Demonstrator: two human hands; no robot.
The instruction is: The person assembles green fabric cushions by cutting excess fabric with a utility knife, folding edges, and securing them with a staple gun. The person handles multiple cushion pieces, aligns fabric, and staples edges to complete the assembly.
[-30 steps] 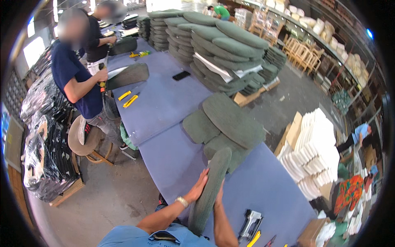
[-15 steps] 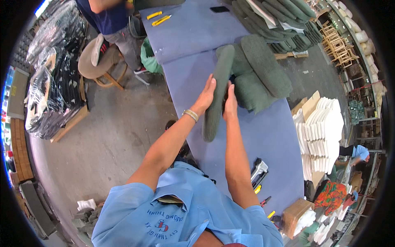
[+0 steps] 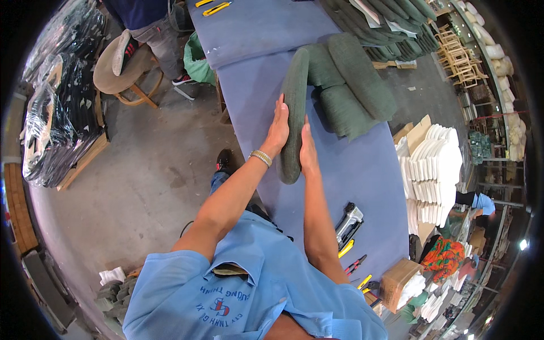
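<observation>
Green cushion (image 3: 293, 124) held on edge between left hand (image 3: 276, 131) and right hand (image 3: 308, 152), over the blue table (image 3: 365, 175).
Both palms lie flat against its sides, fingers straight. Other green cushions (image 3: 362, 79) lie just beside its far end; a staple gun (image 3: 349, 222), yellow cutter (image 3: 346, 248) and cardboard box (image 3: 398, 280) sit nearer the body. The blue shirt (image 3: 175, 289) bears printed lettering and an emblem. The table's left edge runs near the cushion's lower end; tabletop stretches between right hand and staple gun.

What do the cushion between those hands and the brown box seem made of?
The cushion: probably dark green fabric, matte with a fine streaky grain; rounded edges suggest padding, though the filling is hidden. The box: likely cardboard, judging by its dull brown, flat sides.
</observation>
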